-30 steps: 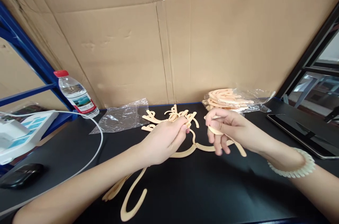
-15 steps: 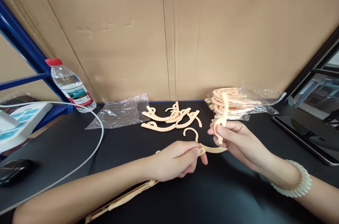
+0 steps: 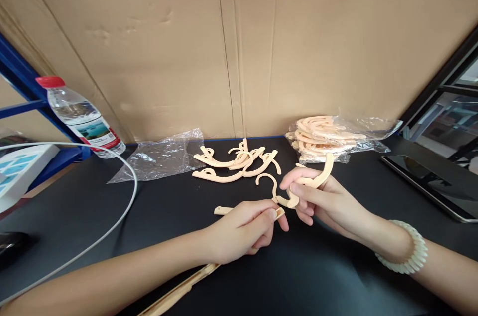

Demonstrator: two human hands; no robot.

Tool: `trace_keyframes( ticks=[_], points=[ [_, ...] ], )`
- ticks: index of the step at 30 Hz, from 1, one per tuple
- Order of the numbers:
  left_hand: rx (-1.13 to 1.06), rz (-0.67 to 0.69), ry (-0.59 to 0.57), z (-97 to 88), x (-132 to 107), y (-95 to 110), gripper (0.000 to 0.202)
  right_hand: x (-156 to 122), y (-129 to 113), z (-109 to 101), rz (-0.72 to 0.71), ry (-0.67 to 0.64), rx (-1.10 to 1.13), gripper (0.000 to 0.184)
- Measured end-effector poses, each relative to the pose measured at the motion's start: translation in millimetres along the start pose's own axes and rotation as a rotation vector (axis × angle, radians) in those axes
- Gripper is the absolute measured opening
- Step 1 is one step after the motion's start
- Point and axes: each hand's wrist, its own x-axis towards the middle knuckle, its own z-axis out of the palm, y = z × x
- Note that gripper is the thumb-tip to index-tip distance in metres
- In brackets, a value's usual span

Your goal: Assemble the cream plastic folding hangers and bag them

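My left hand (image 3: 248,229) pinches a peach plastic hanger arm (image 3: 279,213); its open channel end shows past the thumb, and the rest is covered by the fingers. Between the thumb and fingers of my right hand (image 3: 317,194) is a curved hanger piece (image 3: 323,174), its lower tip close to that channel end. Just behind my hands is a hanger with a hook (image 3: 275,184); its middle is hidden by my left hand. Another long hanger piece (image 3: 182,291) lies partly under my left forearm.
Several peach hanger parts (image 3: 220,176) lie mid-table, beside a crumpled clear bag (image 3: 157,156). A bagged stack of hanger parts (image 3: 321,136) is at the back right, near a tablet-like device (image 3: 425,186). A water bottle (image 3: 85,119), white cable (image 3: 132,191) and mouse (image 3: 13,246) are left.
My right hand has turned its piece from upright to a slant and brought it down and left, nearer my left hand. The camera view has shifted slightly right.
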Motion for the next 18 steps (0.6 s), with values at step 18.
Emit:
trace_keyframes(
  ticks=[18],
  points=[
    [-0.019,-0.036,0.052,0.1,-0.4,-0.4,0.032,2.9,0.4,-2.0,0.047,-0.053,-0.19,0.011]
  ],
)
